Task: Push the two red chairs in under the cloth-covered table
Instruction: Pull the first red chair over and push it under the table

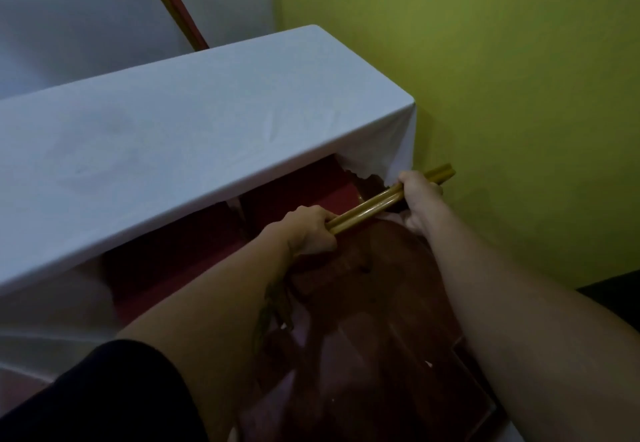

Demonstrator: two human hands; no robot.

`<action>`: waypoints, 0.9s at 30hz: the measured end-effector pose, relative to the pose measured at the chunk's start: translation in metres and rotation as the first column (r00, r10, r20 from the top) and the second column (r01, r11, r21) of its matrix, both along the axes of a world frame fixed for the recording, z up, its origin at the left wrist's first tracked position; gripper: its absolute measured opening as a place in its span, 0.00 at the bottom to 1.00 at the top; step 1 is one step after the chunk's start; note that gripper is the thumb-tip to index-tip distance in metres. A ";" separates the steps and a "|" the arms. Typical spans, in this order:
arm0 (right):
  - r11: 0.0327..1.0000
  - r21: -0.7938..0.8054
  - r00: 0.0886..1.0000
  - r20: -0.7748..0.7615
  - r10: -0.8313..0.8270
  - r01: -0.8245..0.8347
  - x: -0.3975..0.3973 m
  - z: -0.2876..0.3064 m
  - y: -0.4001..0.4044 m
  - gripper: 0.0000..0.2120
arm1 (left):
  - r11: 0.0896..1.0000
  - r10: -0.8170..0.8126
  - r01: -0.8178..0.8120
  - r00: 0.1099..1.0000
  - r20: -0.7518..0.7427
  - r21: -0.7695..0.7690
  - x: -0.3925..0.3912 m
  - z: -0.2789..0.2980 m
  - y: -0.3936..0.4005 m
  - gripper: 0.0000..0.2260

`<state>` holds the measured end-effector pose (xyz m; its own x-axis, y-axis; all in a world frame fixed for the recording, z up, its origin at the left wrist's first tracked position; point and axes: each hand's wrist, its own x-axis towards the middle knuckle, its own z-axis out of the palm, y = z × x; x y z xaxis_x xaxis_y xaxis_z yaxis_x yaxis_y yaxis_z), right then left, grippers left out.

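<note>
Under white-clothed table (173,136), red chair (391,268), gold frame

Your left hand (308,230) and right hand (420,199) wrap the yellow top rail (377,199) of the red chair (363,261), right at the edge of the white cloth (173,150). The cloth hangs low over the red seat, so little room shows above it. The green wall (519,95) stands close on your right. Another chair back (173,1) leans beyond the table.
</note>
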<state>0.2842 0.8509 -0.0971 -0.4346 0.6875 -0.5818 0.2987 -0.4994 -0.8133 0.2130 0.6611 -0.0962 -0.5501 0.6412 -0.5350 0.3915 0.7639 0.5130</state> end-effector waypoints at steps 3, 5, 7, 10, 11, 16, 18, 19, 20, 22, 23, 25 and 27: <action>0.999 0.009 0.998 0.045 0.039 -0.039 0.002 0.004 0.008 0.28 | 1.000 -0.018 0.018 1.000 0.000 0.015 0.008 0.002 0.005 0.25; 0.997 0.009 0.994 0.079 0.071 -0.072 0.006 0.006 0.015 0.21 | 0.999 -0.046 0.046 0.999 0.015 0.015 0.013 0.005 0.010 0.29; 0.995 -0.002 0.989 0.109 0.103 -0.104 0.013 0.005 0.019 0.19 | 0.998 -0.064 0.064 0.997 0.038 0.021 0.018 0.004 0.012 0.30; 0.991 -0.008 0.981 0.141 0.134 -0.134 0.016 0.006 0.017 0.16 | 0.997 -0.071 0.070 0.996 0.054 0.018 0.021 0.002 0.012 0.29; 0.990 -0.007 0.979 0.148 0.144 -0.144 0.015 0.008 0.016 0.14 | 0.998 -0.067 0.067 0.997 0.049 0.010 0.021 0.002 0.013 0.29; 0.972 0.001 0.949 0.217 0.228 -0.234 0.010 0.029 0.012 0.09 | 0.998 -0.055 0.055 0.998 0.027 -0.014 0.021 0.008 0.015 0.27; 0.968 0.001 0.939 0.245 0.243 -0.251 0.014 0.033 0.010 0.08 | 0.997 -0.076 0.076 0.997 0.013 -0.022 0.025 0.009 0.014 0.26; 0.967 0.000 0.936 0.253 0.246 -0.254 0.017 0.035 0.009 0.06 | 0.996 -0.084 0.084 0.996 0.020 -0.025 0.027 0.008 0.012 0.26; 0.968 -0.005 0.935 0.257 0.245 -0.252 0.020 0.036 0.007 0.05 | 0.996 -0.086 0.087 0.996 0.031 -0.028 0.029 0.007 0.011 0.26; 0.968 -0.016 0.932 0.266 0.247 -0.252 0.023 0.040 0.004 0.05 | 0.996 -0.079 0.081 0.996 0.043 -0.035 0.032 0.007 0.010 0.25; 0.967 -0.020 0.929 0.273 0.249 -0.254 0.025 0.042 0.003 0.05 | 0.997 -0.071 0.072 0.997 0.042 -0.035 0.032 0.007 0.011 0.25; 0.963 -0.023 0.920 0.289 0.264 -0.269 0.026 0.047 0.003 0.05 | 0.998 -0.050 0.051 0.998 0.027 -0.022 0.035 0.008 0.013 0.24; 0.964 -0.031 0.920 0.292 0.261 -0.264 0.028 0.051 0.008 0.07 | 0.999 -0.036 0.036 0.999 0.020 0.014 0.040 0.008 0.018 0.23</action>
<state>0.3118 0.8585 -0.0458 -0.4123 0.5775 -0.7046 0.6423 -0.3642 -0.6744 0.2527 0.6789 -0.0883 -0.5154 0.6678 -0.5371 0.4081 0.7423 0.5314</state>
